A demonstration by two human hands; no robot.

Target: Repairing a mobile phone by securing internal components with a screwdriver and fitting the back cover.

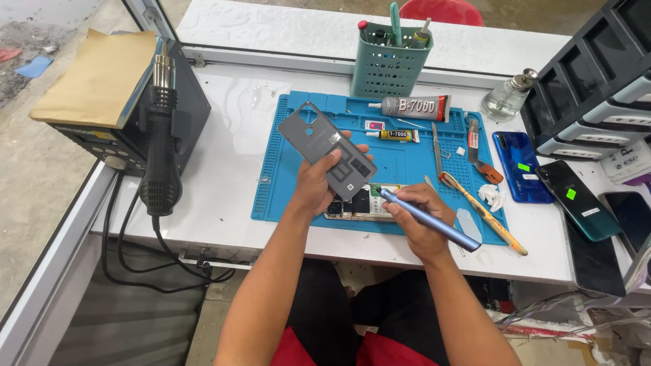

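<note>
Head camera: our left hand (313, 186) grips a grey phone back cover (327, 149), lifted off the opened phone (356, 203) on the blue mat (407, 159). Our right hand (417, 220) is closed on a blue screwdriver (427, 218), tip at the phone. Far off, glue tubes (415, 107); left, a hot-air gun (161, 142).

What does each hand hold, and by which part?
The left hand holds a grey phone back cover by its lower edge. The right hand holds a blue metal pen-shaped tool near its tip end.

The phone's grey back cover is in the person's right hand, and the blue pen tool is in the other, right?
Not quite. The head view shows the grey back cover in the left hand. The right hand holds the blue pen tool.
</note>
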